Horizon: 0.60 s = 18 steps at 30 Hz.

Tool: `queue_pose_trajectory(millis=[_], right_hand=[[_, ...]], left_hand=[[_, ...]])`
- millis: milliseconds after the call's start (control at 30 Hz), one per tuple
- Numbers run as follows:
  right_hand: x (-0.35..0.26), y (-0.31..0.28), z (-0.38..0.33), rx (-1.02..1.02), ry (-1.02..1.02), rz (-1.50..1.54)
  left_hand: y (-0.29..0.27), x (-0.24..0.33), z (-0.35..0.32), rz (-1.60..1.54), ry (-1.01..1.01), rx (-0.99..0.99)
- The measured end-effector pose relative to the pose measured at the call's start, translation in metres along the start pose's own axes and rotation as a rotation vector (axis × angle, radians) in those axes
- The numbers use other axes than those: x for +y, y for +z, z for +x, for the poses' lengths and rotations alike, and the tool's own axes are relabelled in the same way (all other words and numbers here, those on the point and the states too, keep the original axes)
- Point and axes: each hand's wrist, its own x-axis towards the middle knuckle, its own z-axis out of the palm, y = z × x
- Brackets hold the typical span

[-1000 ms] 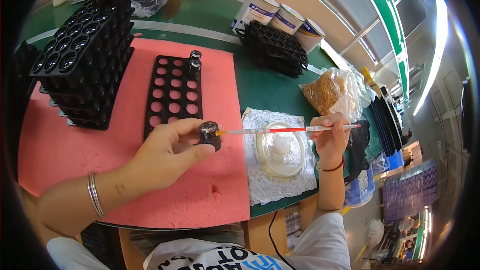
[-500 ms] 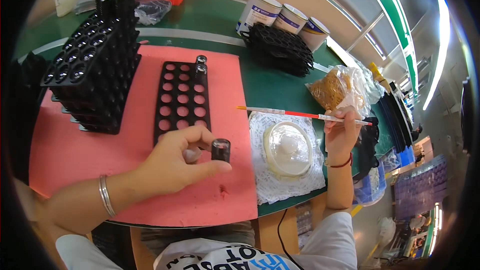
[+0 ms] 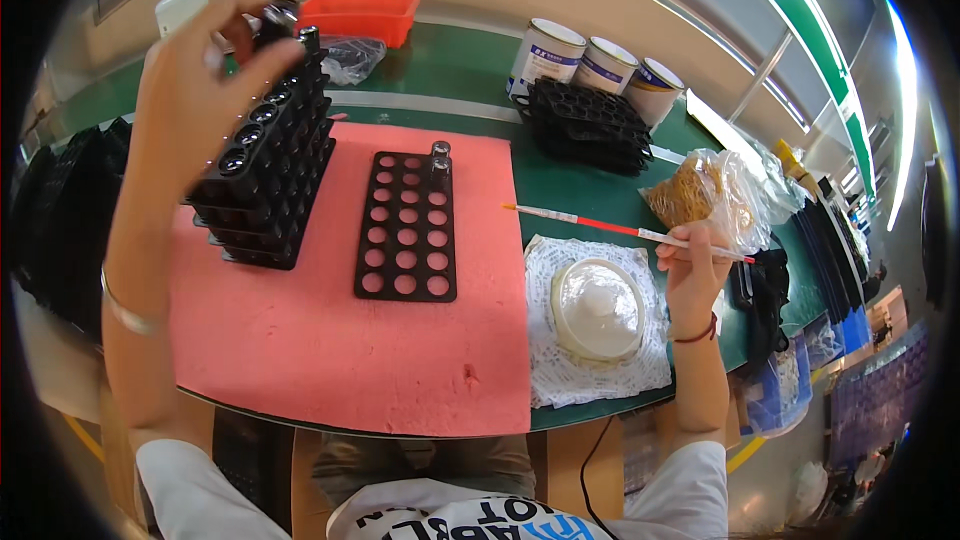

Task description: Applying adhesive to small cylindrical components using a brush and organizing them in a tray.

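My left hand (image 3: 195,80) is raised at the upper left, thumb and fingers closed around a short, glossy dark cylinder (image 3: 276,22) above a stack of black racks (image 3: 270,200). Part of the stack's top is hidden behind that hand. At the right, my right hand (image 3: 693,275) grips a thin paintbrush (image 3: 610,227) with a red and white handle, its amber tip pointing left. A flat black tray (image 3: 407,270) with rows of round holes lies on a pink mat (image 3: 350,370). Two dark cylinders (image 3: 440,162) stand in its far right corner.
Right of the mat, a round whitish dish (image 3: 598,312) sits on printed paper (image 3: 650,380). Behind are three cans (image 3: 548,55), piled black trays (image 3: 585,125) and a bag of tan material (image 3: 700,190). A red bin (image 3: 360,15) stands at the back left.
My left hand has moved up and left with a dark cylinder, from above the near mat to the rack stack. The right hand still holds the brush; the view has shifted slightly.
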Motion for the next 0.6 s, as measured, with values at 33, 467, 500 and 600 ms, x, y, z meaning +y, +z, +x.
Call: queue_pose_trajectory(millis=[33,467,500,600], right_hand=[[0.003,0.003,0.001,0.015,-0.008,-0.013],[0.001,0.002,0.005,0.014,-0.041,-0.103],[0.002,0.001,0.005,0.002,-0.037,-0.105],[0.000,0.002,0.004,-0.008,-0.030,-0.129]], left_hand=[[-0.004,-0.034,0.014,0.074,0.022,0.008],[0.018,-0.148,0.046,0.059,-0.281,-0.400],[0.019,-0.149,0.046,0.061,-0.281,-0.399],[0.024,-0.155,0.048,0.148,-0.309,-0.406]])
